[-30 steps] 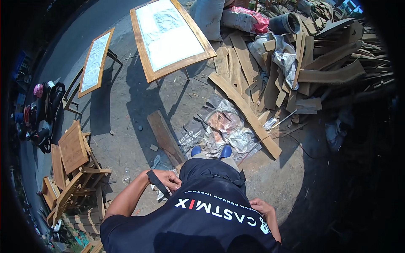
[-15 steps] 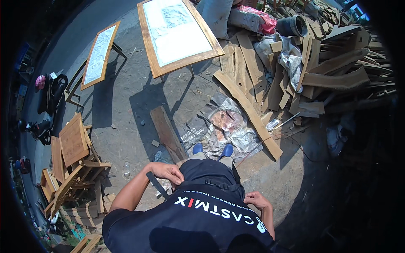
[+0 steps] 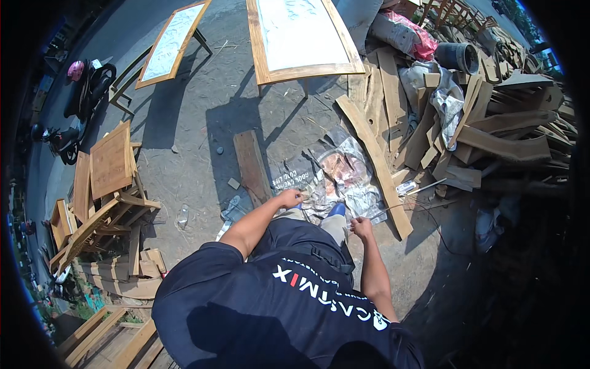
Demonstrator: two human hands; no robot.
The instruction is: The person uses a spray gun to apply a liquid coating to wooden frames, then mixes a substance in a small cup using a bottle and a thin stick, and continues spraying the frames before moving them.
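Note:
My left hand [image 3: 290, 197] is out over my left knee, its fingers curled together above a blue shoe. Whether it pinches anything is too small to make out. Beside my right trouser leg [image 3: 335, 230] is my right hand [image 3: 361, 227], thumb and fingers closed; what lies between them, if anything, does not show. My blue shoes [image 3: 337, 210] stand on a crumpled printed plastic sheet [image 3: 344, 169] spread on the ground. A dark waist garment [image 3: 295, 237] covers my lap below the black shirt.
A long plank [image 3: 381, 166] lies right of the sheet, a shorter board [image 3: 252, 165] left. Two wood-framed tables [image 3: 307, 75] with white-covered tops stand ahead. Scrap timber [image 3: 510, 138] fills the right side, and stacked wooden furniture [image 3: 110, 161] stands left. Motorbikes [image 3: 92, 92] are farther left.
Both hands have left my waist and reached forward to beside my knees. My body leans farther forward, and the view has shifted, so the tables sit farther right and higher.

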